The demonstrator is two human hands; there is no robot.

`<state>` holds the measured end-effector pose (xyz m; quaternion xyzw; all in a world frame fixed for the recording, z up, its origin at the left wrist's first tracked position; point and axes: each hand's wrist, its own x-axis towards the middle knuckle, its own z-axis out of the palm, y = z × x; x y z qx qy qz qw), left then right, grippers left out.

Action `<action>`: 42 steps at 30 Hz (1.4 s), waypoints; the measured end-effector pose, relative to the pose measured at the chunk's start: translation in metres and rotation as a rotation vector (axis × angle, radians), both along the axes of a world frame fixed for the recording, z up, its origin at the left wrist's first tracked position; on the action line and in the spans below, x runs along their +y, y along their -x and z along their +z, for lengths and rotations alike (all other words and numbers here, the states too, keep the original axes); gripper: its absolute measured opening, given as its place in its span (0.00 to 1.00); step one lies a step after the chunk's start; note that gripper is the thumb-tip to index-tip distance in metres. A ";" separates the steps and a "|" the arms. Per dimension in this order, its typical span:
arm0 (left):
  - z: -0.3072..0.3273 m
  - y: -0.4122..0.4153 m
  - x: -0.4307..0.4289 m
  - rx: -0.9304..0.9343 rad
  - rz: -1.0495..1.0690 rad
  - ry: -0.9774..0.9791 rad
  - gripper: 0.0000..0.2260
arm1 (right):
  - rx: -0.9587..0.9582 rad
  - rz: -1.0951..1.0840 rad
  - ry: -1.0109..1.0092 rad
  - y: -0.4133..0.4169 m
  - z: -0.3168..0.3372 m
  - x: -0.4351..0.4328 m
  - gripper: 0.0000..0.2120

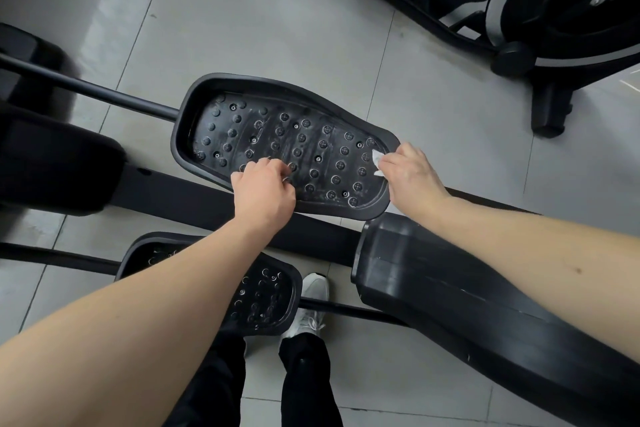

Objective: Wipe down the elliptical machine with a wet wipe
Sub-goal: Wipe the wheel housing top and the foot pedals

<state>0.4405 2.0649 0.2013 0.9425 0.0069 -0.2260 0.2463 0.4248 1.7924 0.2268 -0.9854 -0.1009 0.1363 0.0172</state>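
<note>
At centre frame, the left hand [263,189] curls round the near rim of the foot pedal [277,104]; the right hand [410,172] pinches the wet wipe [377,159] at its right end. Hard rubbing could snag and tear the wipe on the studs [322,144].

Person bent over the elliptical, both forearms bare. Right hand [412,173] pinches a crumpled white wet wipe [378,159] against the right end of the studded pedal [287,146], at its rim. Left hand [263,191] grips the same pedal's near rim, fingers curled onto the tread. Second pedal [273,298] sits lower, partly under the left forearm. White shoe [313,302] just beside it on grey tiled floor [277,28]. Another machine's flywheel [571,3] at top right.
</note>
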 end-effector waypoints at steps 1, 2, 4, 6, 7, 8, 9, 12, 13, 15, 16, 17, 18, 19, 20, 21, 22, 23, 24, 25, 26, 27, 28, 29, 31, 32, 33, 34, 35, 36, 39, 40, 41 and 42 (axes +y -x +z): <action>0.001 0.001 0.000 0.001 -0.004 -0.005 0.13 | 0.007 0.008 -0.006 0.005 0.001 0.003 0.14; 0.001 0.001 0.001 0.000 -0.008 -0.009 0.13 | 0.010 0.015 -0.010 0.010 0.004 0.008 0.13; 0.001 0.003 0.003 -0.003 -0.013 -0.019 0.13 | 0.080 0.053 -0.032 0.022 0.005 0.018 0.09; 0.001 0.003 0.005 -0.004 -0.024 -0.033 0.13 | 0.173 0.081 -0.037 0.033 0.005 0.030 0.07; 0.001 0.004 0.007 -0.006 -0.025 -0.038 0.12 | 0.213 0.091 -0.037 0.036 0.006 0.037 0.06; 0.000 0.005 0.010 -0.011 -0.025 -0.042 0.12 | 0.253 0.090 -0.043 0.036 0.007 0.044 0.05; 0.000 0.005 0.012 -0.018 -0.024 -0.043 0.11 | 0.265 0.106 -0.048 0.035 0.007 0.049 0.06; -0.002 0.004 0.024 -0.030 -0.015 -0.042 0.12 | 0.331 0.064 -0.025 0.023 0.008 0.067 0.13; -0.002 0.003 0.028 -0.034 -0.010 -0.043 0.13 | 0.364 0.009 -0.046 0.019 0.006 0.072 0.14; -0.002 0.000 0.037 -0.040 -0.004 -0.053 0.13 | 0.398 -0.081 -0.130 0.014 0.002 0.084 0.15; -0.002 0.000 0.042 -0.045 -0.004 -0.059 0.13 | 0.415 -0.119 -0.172 0.012 0.000 0.092 0.15; -0.002 -0.001 0.047 -0.047 -0.002 -0.063 0.14 | 0.444 -0.155 -0.207 0.008 -0.001 0.101 0.15; -0.002 -0.001 0.052 -0.050 0.005 -0.064 0.15 | 0.473 -0.172 -0.230 0.006 -0.003 0.111 0.15; -0.002 -0.002 0.056 -0.055 0.014 -0.066 0.17 | 0.491 -0.186 -0.254 0.002 -0.004 0.121 0.15; -0.003 -0.003 0.061 -0.064 0.028 -0.071 0.19 | 0.507 -0.201 -0.273 -0.002 -0.004 0.132 0.15; -0.003 -0.004 0.066 -0.081 0.043 -0.075 0.20 | 0.522 -0.219 -0.293 -0.006 -0.006 0.141 0.15; -0.004 -0.004 0.072 -0.099 0.057 -0.077 0.21 | 0.532 -0.228 -0.309 -0.011 -0.007 0.150 0.15; -0.005 -0.005 0.077 -0.113 0.076 -0.078 0.22 | 0.546 -0.233 -0.321 -0.015 -0.009 0.158 0.15; -0.006 -0.006 0.082 -0.123 0.101 -0.075 0.23 | 0.558 -0.235 -0.329 -0.019 -0.012 0.166 0.15; -0.007 -0.006 0.087 -0.132 0.133 -0.069 0.23 | 0.569 -0.240 -0.337 -0.023 -0.014 0.173 0.16; -0.008 -0.007 0.092 -0.141 0.170 -0.063 0.24 | 0.576 -0.243 -0.340 -0.028 -0.015 0.181 0.16; -0.009 -0.008 0.097 -0.144 0.210 -0.058 0.24 | 0.580 -0.251 -0.342 -0.032 -0.017 0.188 0.16; -0.011 -0.009 0.101 -0.142 0.251 -0.052 0.24 | 0.585 -0.263 -0.347 -0.036 -0.019 0.196 0.16; -0.012 -0.010 0.105 -0.135 0.291 -0.040 0.24 | 0.587 -0.269 -0.354 -0.041 -0.020 0.204 0.16; -0.016 -0.012 0.112 -0.114 0.343 0.009 0.24 | 0.582 -0.276 -0.356 -0.049 -0.024 0.220 0.16; -0.018 -0.012 0.114 -0.103 0.352 0.039 0.25 | 0.579 -0.282 -0.361 -0.054 -0.026 0.228 0.16; -0.020 -0.013 0.117 -0.092 0.354 0.067 0.25 | 0.574 -0.286 -0.370 -0.059 -0.029 0.236 0.16; -0.022 -0.014 0.119 -0.082 0.355 0.091 0.26 | 0.565 -0.290 -0.382 -0.064 -0.032 0.244 0.16; -0.023 -0.015 0.121 -0.075 0.357 0.109 0.26 | 0.555 -0.290 -0.392 -0.069 -0.035 0.253 0.16; -0.024 -0.017 0.123 -0.073 0.359 0.123 0.26 | 0.549 -0.293 -0.403 -0.075 -0.039 0.262 0.16; -0.025 -0.021 0.129 -0.071 0.388 0.150 0.25 | 0.524 -0.307 -0.455 -0.094 -0.048 0.293 0.15; -0.026 -0.022 0.130 -0.069 0.396 0.154 0.25 | 0.514 -0.308 -0.467 -0.099 -0.051 0.302 0.15; -0.027 -0.024 0.132 -0.071 0.396 0.155 0.24 | 0.505 -0.307 -0.469 -0.103 -0.052 0.309 0.14; -0.028 -0.025 0.132 -0.073 0.387 0.149 0.23 | 0.500 -0.309 -0.466 -0.106 -0.054 0.313 0.14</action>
